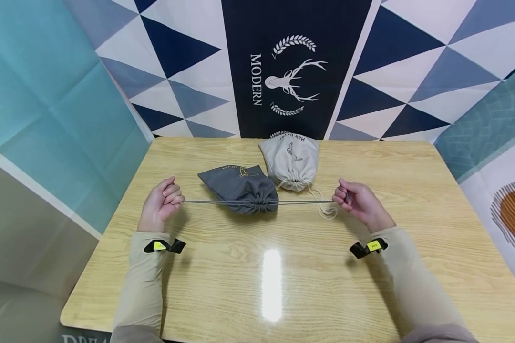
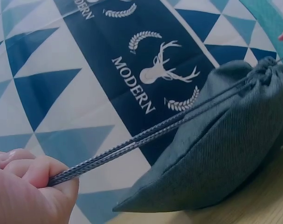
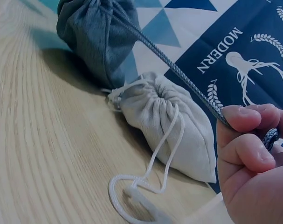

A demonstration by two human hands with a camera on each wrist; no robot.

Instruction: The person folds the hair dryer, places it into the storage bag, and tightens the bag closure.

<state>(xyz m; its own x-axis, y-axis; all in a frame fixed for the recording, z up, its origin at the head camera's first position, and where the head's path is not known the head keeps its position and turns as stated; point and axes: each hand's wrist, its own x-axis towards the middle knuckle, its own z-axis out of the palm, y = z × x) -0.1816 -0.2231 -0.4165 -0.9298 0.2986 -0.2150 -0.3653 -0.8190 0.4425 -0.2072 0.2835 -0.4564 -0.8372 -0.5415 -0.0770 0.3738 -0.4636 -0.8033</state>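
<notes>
A dark grey drawstring bag [image 1: 240,188] lies on the table with its mouth gathered into tight folds. Its two grey cords run out taut to either side. My left hand [image 1: 162,204] grips the cord end on the left, fingers curled round it; the left wrist view shows the doubled cord [image 2: 127,143] leaving the fist. On the other side my right hand [image 1: 360,202] pinches the opposite cord [image 3: 178,72], and a knotted end pokes out between the fingers in the right wrist view. Behind the grey bag sits a cream drawstring bag [image 1: 293,162], also gathered.
Loose white cords [image 3: 155,172] from the cream bag trail over the wooden table [image 1: 223,286]. A patterned cloth [image 1: 296,71] with a deer head hangs behind the table's back edge. Teal fabric [image 1: 47,85] borders the left side.
</notes>
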